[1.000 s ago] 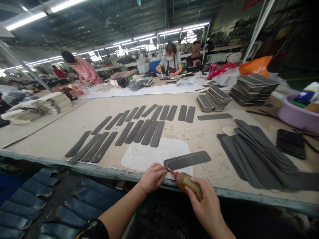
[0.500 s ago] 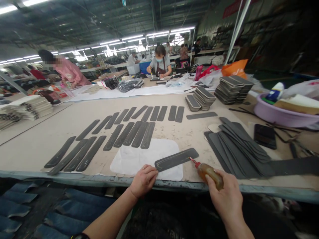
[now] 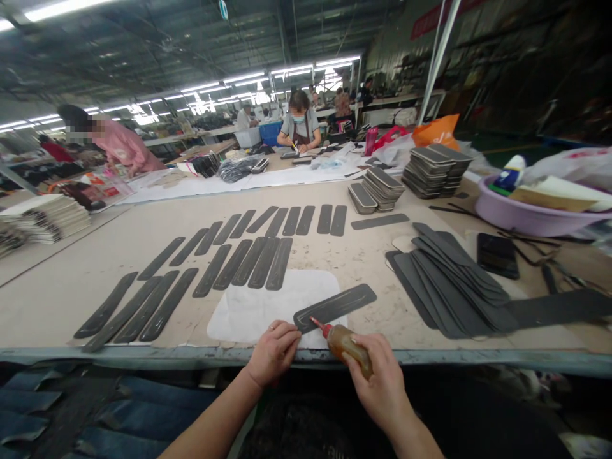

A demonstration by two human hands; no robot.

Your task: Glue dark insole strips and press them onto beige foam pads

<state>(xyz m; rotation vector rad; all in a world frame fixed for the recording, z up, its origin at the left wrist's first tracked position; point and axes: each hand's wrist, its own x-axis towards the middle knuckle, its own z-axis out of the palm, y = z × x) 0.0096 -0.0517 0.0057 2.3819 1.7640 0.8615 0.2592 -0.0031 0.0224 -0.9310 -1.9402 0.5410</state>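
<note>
My right hand (image 3: 377, 376) is wrapped round a squeeze bottle (image 3: 345, 343) of amber liquid, probably glue, with a red nozzle. The nozzle tip is at the left part of a dark grey strip (image 3: 337, 307) with rounded corners; whether it touches cannot be told. A shiny line of liquid runs along the strip. The fingers of my left hand (image 3: 275, 350) pinch the strip's near left end. Under the strip's left part lies a white sheet (image 3: 239, 312). Several similar strips (image 3: 258, 261) with shiny lines lie in rows to the left.
A fanned pile of dark grey strips (image 3: 444, 287) lies right, beside a phone (image 3: 497, 255). Behind stand stacked rounded pieces (image 3: 435, 172) and a purple basin (image 3: 535, 213). A masked co-worker (image 3: 300, 124) sits across the table; another person in pink (image 3: 129, 143) bends at the left.
My right hand has moved the bottle left, bringing its nozzle from the strip's right end to its left part. My left hand stays at the strip's end. The view has shifted slightly.
</note>
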